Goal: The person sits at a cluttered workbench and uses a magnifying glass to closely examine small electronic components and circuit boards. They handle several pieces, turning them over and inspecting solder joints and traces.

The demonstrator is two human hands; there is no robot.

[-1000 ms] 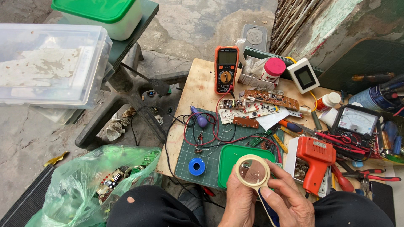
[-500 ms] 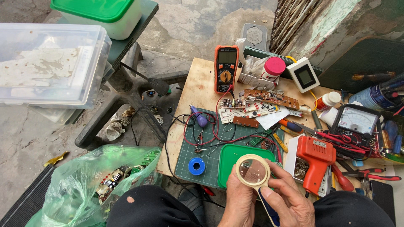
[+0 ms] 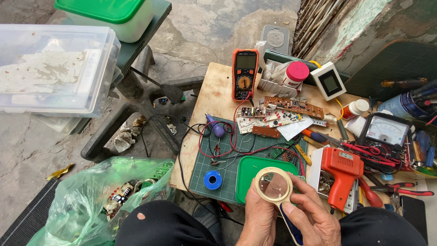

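A cream roll of tape (image 3: 273, 185) is held up over the green lid (image 3: 248, 168) at the near edge of the wooden board. My left hand (image 3: 258, 217) grips the roll from below. My right hand (image 3: 308, 214) pinches its right rim with thumb and fingers. Through the roll's hole I see the lid's green surface. A small blue spool (image 3: 212, 180) lies on the green cutting mat (image 3: 202, 166) just left of the roll.
An orange multimeter (image 3: 245, 73) with red and black leads sits at the back. Circuit boards (image 3: 284, 109), an orange soldering gun (image 3: 342, 175), an analog meter (image 3: 386, 130), pliers and screwdrivers crowd the right. A green plastic bag (image 3: 82, 200) of boards lies on the floor at left.
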